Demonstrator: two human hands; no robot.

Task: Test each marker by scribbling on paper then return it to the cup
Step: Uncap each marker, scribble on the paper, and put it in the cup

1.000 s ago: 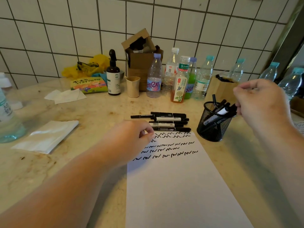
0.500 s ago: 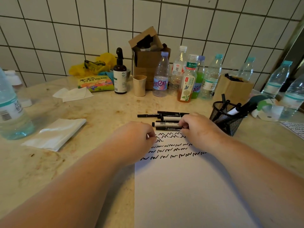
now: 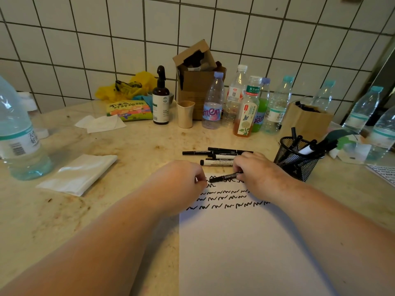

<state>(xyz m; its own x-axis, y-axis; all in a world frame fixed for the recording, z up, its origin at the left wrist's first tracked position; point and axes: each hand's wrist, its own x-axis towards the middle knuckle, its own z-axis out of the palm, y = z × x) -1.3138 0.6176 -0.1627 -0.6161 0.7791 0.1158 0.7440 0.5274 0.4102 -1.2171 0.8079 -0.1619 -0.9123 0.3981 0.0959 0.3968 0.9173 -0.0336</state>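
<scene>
A white sheet of paper [image 3: 241, 248] lies in front of me with rows of black scribbles across its top. My right hand [image 3: 255, 171] grips a black marker [image 3: 224, 177] and holds it low over the sheet's top edge, its free end pointing left. My left hand [image 3: 181, 183] rests curled on the paper's top left corner, fingers closed, close to that end. Several black markers [image 3: 215, 157] lie in a loose pile just beyond the paper. A black mesh cup [image 3: 296, 160] holding several markers stands to the right of the pile.
Several plastic bottles [image 3: 245, 105] and a brown cardboard box [image 3: 196, 82] line the tiled wall. A large water bottle [image 3: 19, 135] stands far left, folded tissue [image 3: 79, 174] beside it. A paper bag [image 3: 305, 120] sits behind the cup. Another scribbled sheet [image 3: 384, 174] shows at the right edge.
My right hand left the mesh cup, came down to the pile and picked up one marker, bringing it over the paper's top. My left hand stayed on the paper's corner.
</scene>
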